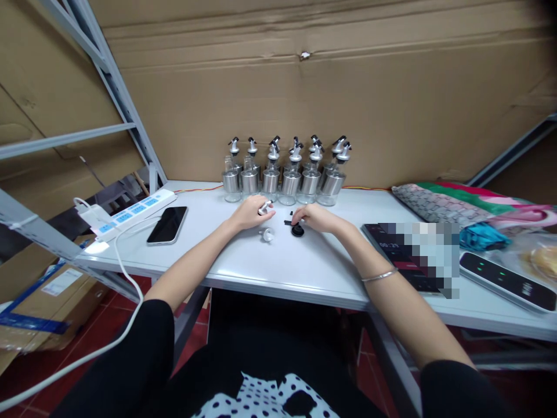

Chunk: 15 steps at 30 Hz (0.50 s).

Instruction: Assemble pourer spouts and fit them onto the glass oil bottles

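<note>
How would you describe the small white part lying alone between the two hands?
Start at the row of steel-and-glass dispenser bottles by the cardboard wall. In front, on the white table, lies a small white plastic cap; unlike its neighbours, no hand touches it.
</note>
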{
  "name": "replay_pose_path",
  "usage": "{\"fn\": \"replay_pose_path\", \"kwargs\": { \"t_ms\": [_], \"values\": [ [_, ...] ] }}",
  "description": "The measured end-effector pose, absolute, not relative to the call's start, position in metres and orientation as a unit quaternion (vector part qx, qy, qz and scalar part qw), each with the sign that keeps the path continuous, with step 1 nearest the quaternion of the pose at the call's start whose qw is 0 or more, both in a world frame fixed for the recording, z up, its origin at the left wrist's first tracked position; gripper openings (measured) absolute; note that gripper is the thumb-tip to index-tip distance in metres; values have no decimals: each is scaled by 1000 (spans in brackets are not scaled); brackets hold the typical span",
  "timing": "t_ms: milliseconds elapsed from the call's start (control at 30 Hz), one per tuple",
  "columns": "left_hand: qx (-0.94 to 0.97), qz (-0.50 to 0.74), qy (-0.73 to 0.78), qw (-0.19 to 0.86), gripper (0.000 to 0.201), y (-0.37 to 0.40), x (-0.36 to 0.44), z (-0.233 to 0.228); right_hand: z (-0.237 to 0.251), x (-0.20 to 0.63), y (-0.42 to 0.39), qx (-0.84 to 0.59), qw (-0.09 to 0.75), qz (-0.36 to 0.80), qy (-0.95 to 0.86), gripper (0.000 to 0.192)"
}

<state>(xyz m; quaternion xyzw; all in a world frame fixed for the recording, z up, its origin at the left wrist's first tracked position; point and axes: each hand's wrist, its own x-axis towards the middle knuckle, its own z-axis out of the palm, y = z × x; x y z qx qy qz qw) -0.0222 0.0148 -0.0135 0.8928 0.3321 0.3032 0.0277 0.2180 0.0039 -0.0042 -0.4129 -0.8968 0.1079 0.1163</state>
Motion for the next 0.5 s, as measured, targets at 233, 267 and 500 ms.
{"fn": "replay_pose_path", "kwargs": {
  "t_ms": [233, 267, 500],
  "values": [
    [888, 285, 360, 12, 16, 18, -30, -10, -11, 238, 14, -528, 119, 48, -839, 43],
    [887, 284, 363, 14, 16, 18, -30, -10, -13, 238, 15, -533, 125, 43, -836, 43],
    [884, 277, 375, 32, 19, 20, -30, -11, -16, 222, 15, -517, 143, 43, -843, 42]
  ]
}}
